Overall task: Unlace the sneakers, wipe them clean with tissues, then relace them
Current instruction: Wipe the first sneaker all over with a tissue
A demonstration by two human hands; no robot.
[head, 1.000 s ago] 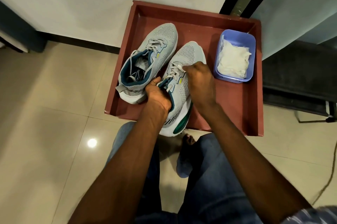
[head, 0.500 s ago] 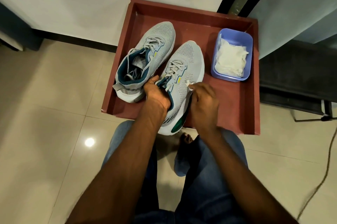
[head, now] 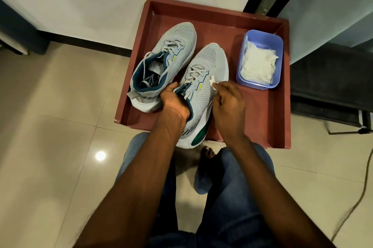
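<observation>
The collar of the nearer sneaker [head: 203, 86] is being gripped by the left hand [head: 173, 102], fingers curled over the opening, probably so that the shoe is kept steady with its heel over the near rim of the red tray [head: 270, 118]. At its outer side a small piece of tissue [head: 212, 81] is being pinched by the curled fingers of the right hand [head: 228, 104] and pressed on the grey mesh, so wiping seems to be in progress, although the laces are still threaded. The second sneaker [head: 171, 54] is lying just beside it, further left, its laces loosened. Further right, spare tissues [head: 258, 64] are being kept in a blue tub [head: 278, 44], within easy reach.
</observation>
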